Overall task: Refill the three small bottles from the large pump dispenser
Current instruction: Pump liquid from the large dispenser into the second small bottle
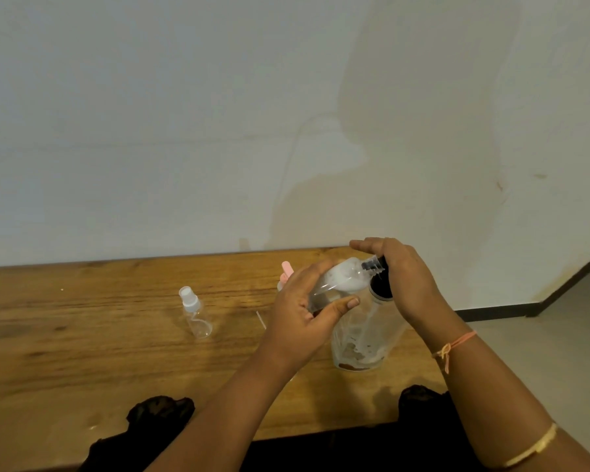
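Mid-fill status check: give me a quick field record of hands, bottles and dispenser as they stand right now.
left hand: grips small clear bottle, tilted, open neck at the pump head
right hand: palm on black pump head, fingers straight
large dispenser: upright on wooden table, little white liquid left
held bottle contents: white liquid near the neck
spray bottle: white cap on, stands apart at left, looks empty
pink-capped bottle: mostly hidden behind left hand

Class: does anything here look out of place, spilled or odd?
No spill shows. One oddity: the large pump dispenser looks almost empty, only white smears clinging inside its clear wall. A thin white stick lies loose on the table.
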{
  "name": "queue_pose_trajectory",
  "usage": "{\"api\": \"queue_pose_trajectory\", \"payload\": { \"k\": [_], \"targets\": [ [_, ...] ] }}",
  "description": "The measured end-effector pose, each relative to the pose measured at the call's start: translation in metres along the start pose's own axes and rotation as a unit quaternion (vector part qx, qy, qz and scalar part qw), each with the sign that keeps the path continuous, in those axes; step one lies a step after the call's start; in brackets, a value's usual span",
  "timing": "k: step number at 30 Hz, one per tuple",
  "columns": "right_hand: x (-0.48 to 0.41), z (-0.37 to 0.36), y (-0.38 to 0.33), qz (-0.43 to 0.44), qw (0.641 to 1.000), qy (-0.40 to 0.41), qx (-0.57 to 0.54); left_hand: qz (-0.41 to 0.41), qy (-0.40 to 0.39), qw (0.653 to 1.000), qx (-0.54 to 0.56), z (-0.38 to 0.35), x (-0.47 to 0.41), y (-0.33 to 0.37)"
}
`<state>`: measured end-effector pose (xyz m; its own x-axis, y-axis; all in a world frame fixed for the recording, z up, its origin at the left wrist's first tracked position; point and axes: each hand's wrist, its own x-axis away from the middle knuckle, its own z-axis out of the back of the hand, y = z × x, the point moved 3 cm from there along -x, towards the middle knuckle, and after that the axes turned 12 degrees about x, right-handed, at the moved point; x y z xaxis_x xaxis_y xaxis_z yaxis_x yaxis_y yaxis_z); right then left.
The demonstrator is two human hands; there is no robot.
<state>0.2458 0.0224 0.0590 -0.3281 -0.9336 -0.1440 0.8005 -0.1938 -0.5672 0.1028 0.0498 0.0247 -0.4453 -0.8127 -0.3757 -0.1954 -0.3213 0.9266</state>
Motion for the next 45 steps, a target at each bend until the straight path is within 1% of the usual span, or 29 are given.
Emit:
{"api": "queue_pose_trajectory", "payload": {
  "k": [2, 4, 6, 8, 10, 13, 15, 18, 19, 21, 24, 26, 29, 31, 32, 34, 35, 39, 40, 42, 43, 45],
  "targets": [
    [0.000, 0.002, -0.002, -0.017, 0.997, 0.013, -0.080, -0.011, -0.002, 1.000, -0.002, 0.000, 0.000, 0.004],
    [-0.001, 0.006, -0.006, -0.017, 0.993, 0.018, -0.112, -0.016, -0.004, 1.000, -0.004, 0.001, -0.001, 0.005],
    [-0.001, 0.007, -0.007, 0.004, 0.997, 0.012, -0.078, -0.018, -0.001, 1.000, 0.001, 0.003, -0.001, 0.003],
    [0.001, 0.004, -0.003, 0.025, 1.000, 0.001, -0.011, -0.011, -0.005, 1.000, 0.004, 0.002, -0.001, 0.001],
    [0.000, 0.002, 0.003, 0.008, 1.000, 0.005, -0.006, 0.006, -0.010, 1.000, 0.001, 0.001, -0.001, -0.003],
    [-0.001, 0.002, 0.001, -0.024, 0.997, 0.001, -0.067, 0.017, -0.009, 1.000, -0.004, 0.002, -0.002, -0.006],
    [-0.002, 0.003, -0.003, -0.014, 0.997, -0.003, -0.080, 0.011, -0.009, 1.000, -0.002, 0.002, -0.001, -0.002],
    [0.000, 0.006, -0.007, -0.038, 0.980, 0.013, -0.193, -0.001, -0.007, 1.000, -0.001, 0.002, -0.002, 0.003],
    [0.000, 0.007, -0.008, -0.033, 0.980, 0.020, -0.195, -0.006, -0.006, 1.000, -0.003, 0.002, -0.002, 0.004],
    [0.000, 0.008, -0.008, -0.007, 0.989, 0.017, -0.149, -0.011, -0.003, 1.000, -0.007, 0.003, -0.002, 0.004],
    [0.001, 0.005, -0.003, 0.046, 0.998, 0.034, -0.026, -0.010, -0.003, 1.000, -0.006, 0.002, -0.002, 0.003],
    [0.000, 0.003, 0.000, 0.054, 0.997, 0.041, 0.035, 0.000, -0.001, 1.000, -0.003, 0.001, -0.001, -0.001],
    [-0.001, 0.002, -0.001, 0.044, 0.997, 0.020, 0.053, 0.005, 0.003, 1.000, 0.005, 0.001, 0.000, -0.007],
    [0.000, 0.002, -0.004, 0.036, 0.999, 0.021, 0.004, -0.005, 0.002, 1.000, 0.003, 0.002, 0.000, -0.004],
    [0.000, 0.003, -0.006, 0.020, 0.998, 0.026, -0.058, -0.011, 0.003, 1.000, -0.003, 0.002, 0.000, -0.002],
    [0.000, 0.005, -0.010, -0.017, 0.980, 0.030, -0.195, -0.020, -0.001, 1.000, -0.012, 0.003, -0.001, 0.004],
    [0.000, 0.006, -0.012, -0.017, 0.977, 0.032, -0.209, -0.022, -0.004, 1.000, -0.013, 0.004, -0.001, 0.005],
    [0.000, 0.006, -0.012, -0.002, 0.990, 0.017, -0.143, -0.016, 0.001, 1.000, -0.012, 0.004, -0.001, 0.002],
    [0.001, 0.005, -0.009, 0.006, 0.995, 0.011, -0.095, -0.009, 0.001, 1.000, -0.010, 0.003, 0.000, 0.000],
    [0.001, 0.003, -0.002, 0.034, 0.999, -0.006, 0.042, 0.001, 0.000, 1.000, -0.004, 0.000, 0.001, -0.003],
    [0.001, 0.002, 0.000, 0.038, 0.997, -0.004, 0.074, 0.002, -0.002, 1.000, -0.004, 0.000, 0.001, -0.004],
    [0.002, 0.001, 0.003, 0.039, 0.997, 0.005, 0.073, 0.000, -0.003, 1.000, -0.004, 0.000, 0.002, -0.005]
  ]
}}
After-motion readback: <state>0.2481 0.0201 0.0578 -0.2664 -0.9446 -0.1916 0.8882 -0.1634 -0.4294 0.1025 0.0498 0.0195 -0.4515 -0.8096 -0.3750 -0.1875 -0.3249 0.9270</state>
